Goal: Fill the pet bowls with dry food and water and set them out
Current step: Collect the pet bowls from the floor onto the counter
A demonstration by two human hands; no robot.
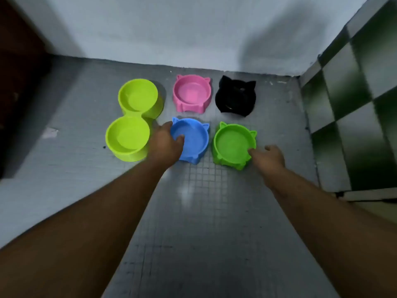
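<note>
Five containers sit on the grey small-tiled floor (204,211), close to the pale painted wall (171,29). The lime-green plastic double bowl (134,119) is at far left: two round basins joined at a narrow waist, with its long axis running away from you towards the wall and tilted slightly rightward at the far end. Both basins show only their own smooth plastic bottoms. In the back row are the pink cat-eared plastic bowl (191,93) and, to its right, the black cat-eared plastic bowl (235,97). The pink basin shows bare plastic; the black interior is too dark to read. In the front row are the blue cat-eared plastic bowl (193,138) and, to its right, the green cat-eared plastic bowl (233,143), both showing bare bottoms. All four eared bowls are round and low-walled, with two pointed ears on the far rim pointing at the wall; notched feet show along the near sides of the pink, blue and green ones. Your left hand (166,145) grips the blue bowl at its left rim, thumb hooked inside the basin and fingers curled round the outer wall, just beside the double bowl. Your right hand (268,158) is loosely curled, its fingertips meeting the green bowl's near-right rim and the thumb standing apart; motion blur hides whether it has actually taken hold. A green-and-white checkered tile wall (354,104) bounds the right side.
</note>
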